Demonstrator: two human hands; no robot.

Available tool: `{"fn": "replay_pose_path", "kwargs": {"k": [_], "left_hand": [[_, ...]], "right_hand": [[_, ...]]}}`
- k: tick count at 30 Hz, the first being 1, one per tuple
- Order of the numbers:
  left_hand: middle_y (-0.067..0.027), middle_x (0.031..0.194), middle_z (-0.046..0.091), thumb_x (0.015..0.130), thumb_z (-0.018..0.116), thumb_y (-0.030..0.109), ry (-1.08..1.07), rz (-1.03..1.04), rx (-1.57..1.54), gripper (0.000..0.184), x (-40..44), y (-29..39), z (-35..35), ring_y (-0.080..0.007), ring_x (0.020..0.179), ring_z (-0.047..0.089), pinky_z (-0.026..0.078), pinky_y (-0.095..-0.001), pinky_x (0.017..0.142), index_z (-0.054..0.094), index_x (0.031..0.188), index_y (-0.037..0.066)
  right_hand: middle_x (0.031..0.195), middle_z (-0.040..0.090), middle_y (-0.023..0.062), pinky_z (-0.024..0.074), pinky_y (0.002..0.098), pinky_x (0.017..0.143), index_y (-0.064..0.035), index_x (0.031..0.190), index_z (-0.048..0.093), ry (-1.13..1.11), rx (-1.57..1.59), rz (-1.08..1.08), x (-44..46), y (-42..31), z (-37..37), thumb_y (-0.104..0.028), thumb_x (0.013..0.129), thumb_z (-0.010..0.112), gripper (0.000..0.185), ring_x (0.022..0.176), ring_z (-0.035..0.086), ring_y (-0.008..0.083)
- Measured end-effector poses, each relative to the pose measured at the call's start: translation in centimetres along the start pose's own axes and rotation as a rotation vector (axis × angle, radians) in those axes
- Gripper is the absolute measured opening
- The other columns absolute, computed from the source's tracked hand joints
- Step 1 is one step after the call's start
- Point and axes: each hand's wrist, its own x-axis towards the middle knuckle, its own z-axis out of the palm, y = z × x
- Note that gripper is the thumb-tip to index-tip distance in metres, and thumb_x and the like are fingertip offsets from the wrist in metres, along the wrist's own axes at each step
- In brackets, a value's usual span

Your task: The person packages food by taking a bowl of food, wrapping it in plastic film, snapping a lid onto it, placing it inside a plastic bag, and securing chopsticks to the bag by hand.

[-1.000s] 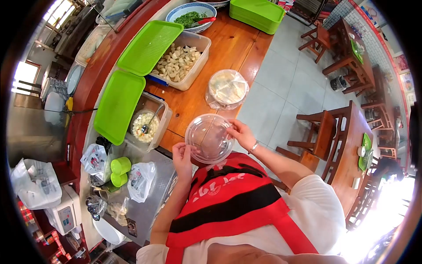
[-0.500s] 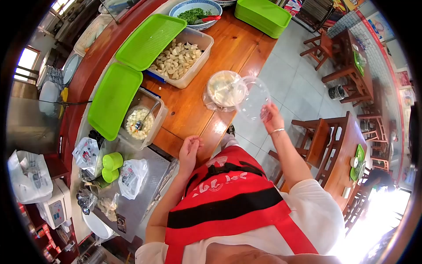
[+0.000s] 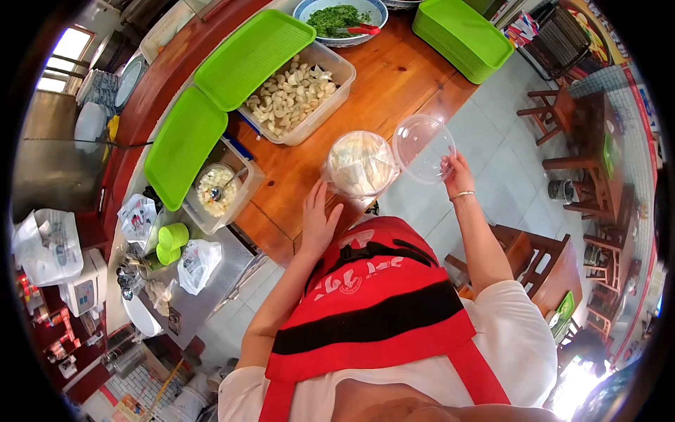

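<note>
My right hand (image 3: pixel 455 172) pinches the rim of a clear round plastic lid (image 3: pixel 424 149), held beside the table's edge. A round tub (image 3: pixel 361 164) wrapped in thin clear plastic stands on the wooden table, left of the lid; pale contents show through, but I cannot make out their kind. My left hand (image 3: pixel 320 221) is open at the table's front edge, its outstretched fingers close to the tub's lower left side. Whether the fingertips touch the plastic I cannot tell.
A plastic box (image 3: pixel 341 70) of what look like garlic cloves stands behind. Nearer is a smaller box (image 3: pixel 247 184) holding chopped white pieces and a spoon. Green trays (image 3: pixel 256 53) lean by them; more green trays (image 3: pixel 464 39) are stacked beyond a bowl (image 3: pixel 304 13) of chopped greens.
My left hand has opened and reached forward toward the tub. The lid in my right hand has moved to the right, away from above the tub. The whole view has shifted slightly.
</note>
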Motion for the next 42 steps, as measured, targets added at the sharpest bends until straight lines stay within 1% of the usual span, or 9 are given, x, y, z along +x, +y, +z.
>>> {"fn": "replay_pose_path", "kwargs": {"k": [9, 16, 19, 22, 24, 26, 29, 32, 42], "left_hand": [[-0.0152, 0.149, 0.028, 0.086, 0.061, 0.033, -0.059, 0.112, 0.414, 0.068, 3.4, 0.1, 4.1, -0.0368, 0.139, 0.021, 0.017, -0.0483, 0.113, 0.034, 0.141, 0.003], [-0.0154, 0.15, 0.027, 0.087, 0.06, 0.029, -0.067, 0.102, 0.409, 0.066, 3.5, -0.1, 4.6, -0.0364, 0.139, 0.02, 0.016, -0.0476, 0.113, 0.033, 0.142, 0.005], [-0.0184, 0.145, 0.032, 0.087, 0.06, 0.028, 0.144, 0.051, 0.183, 0.063, 4.1, -0.5, 4.7, -0.036, 0.135, 0.027, 0.022, -0.0446, 0.111, 0.036, 0.14, 0.002], [-0.0192, 0.128, 0.047, 0.09, 0.056, 0.02, 0.282, 0.045, -0.088, 0.051, 5.6, 0.2, 3.8, -0.0315, 0.116, 0.049, 0.038, -0.0371, 0.099, 0.042, 0.135, 0.0], [-0.0139, 0.101, 0.055, 0.09, 0.056, 0.01, 0.136, -0.182, -0.535, 0.039, 6.5, 0.4, 3.3, -0.023, 0.088, 0.059, 0.048, -0.0307, 0.08, 0.051, 0.127, 0.0], [-0.0117, 0.093, 0.055, 0.088, 0.058, 0.007, 0.184, -0.13, -0.406, 0.037, 7.0, -0.4, 3.2, -0.0202, 0.08, 0.058, 0.049, -0.0297, 0.074, 0.054, 0.125, 0.002], [-0.0094, 0.084, 0.055, 0.085, 0.06, 0.002, 0.229, -0.12, -0.256, 0.037, 7.3, -1.0, 2.9, -0.018, 0.073, 0.058, 0.049, -0.0296, 0.067, 0.058, 0.122, 0.005], [-0.0097, 0.084, 0.056, 0.083, 0.062, 0.001, 0.232, -0.162, -0.184, 0.037, 7.3, -1.8, 3.2, -0.0195, 0.074, 0.059, 0.05, -0.031, 0.068, 0.059, 0.12, 0.006], [-0.0133, 0.087, 0.055, 0.085, 0.059, 0.005, 0.263, -0.264, -0.035, 0.032, 7.3, -2.7, 5.1, -0.0252, 0.075, 0.06, 0.049, -0.0334, 0.069, 0.061, 0.116, 0.008]], "right_hand": [[0.085, 0.065, 0.0054, 0.0491, 0.0244, 0.064, -0.0044, 0.122, 0.052, -0.071, -0.091, 0.064, 4.1, -1.4, 1.6, -0.008, 0.091, 0.056, 0.031, 0.072, 0.062, 0.0144], [0.087, 0.066, 0.0064, 0.05, 0.024, 0.062, -0.0046, 0.12, 0.052, -0.129, 0.015, 0.126, 3.6, -0.1, 1.8, -0.007, 0.091, 0.057, 0.03, 0.07, 0.063, 0.0136], [0.087, 0.066, 0.0052, 0.0515, 0.025, 0.066, -0.0073, 0.121, 0.053, -0.226, -0.084, 0.188, 2.2, 1.2, 3.3, -0.01, 0.091, 0.058, 0.03, 0.073, 0.063, 0.0132], [0.086, 0.066, 0.0048, 0.0515, 0.0251, 0.068, -0.0079, 0.123, 0.051, -0.334, -0.175, 0.174, 0.3, 2.5, 6.3, -0.012, 0.09, 0.06, 0.034, 0.074, 0.062, 0.0128], [0.087, 0.066, 0.0043, 0.0511, 0.0248, 0.068, -0.0067, 0.122, 0.053, -0.328, -0.255, 0.16, -0.3, 3.3, 7.9, -0.013, 0.09, 0.061, 0.034, 0.074, 0.062, 0.0125], [0.087, 0.066, 0.0039, 0.0506, 0.0246, 0.069, -0.0056, 0.12, 0.055, -0.325, -0.333, 0.144, -0.1, 4.4, 8.6, -0.014, 0.089, 0.062, 0.033, 0.075, 0.062, 0.0122], [0.08, 0.062, 0.0084, 0.0484, 0.031, 0.07, -0.0047, 0.104, 0.066, -0.193, -0.932, -0.301, 1.1, 6.8, 9.1, -0.019, 0.079, 0.071, 0.029, 0.076, 0.06, 0.0191], [0.084, 0.057, 0.0126, 0.0476, 0.0369, 0.073, -0.0059, 0.102, 0.067, -0.122, -1.189, -0.5, 0.6, 6.7, 10.4, -0.018, 0.074, 0.073, 0.031, 0.08, 0.058, 0.0267], [0.095, 0.055, 0.0163, 0.0458, 0.0393, 0.081, -0.0051, 0.105, 0.065, -0.076, -1.244, -0.611, 0.7, 8.5, 11.2, -0.013, 0.075, 0.07, 0.031, 0.092, 0.055, 0.0327]]}}
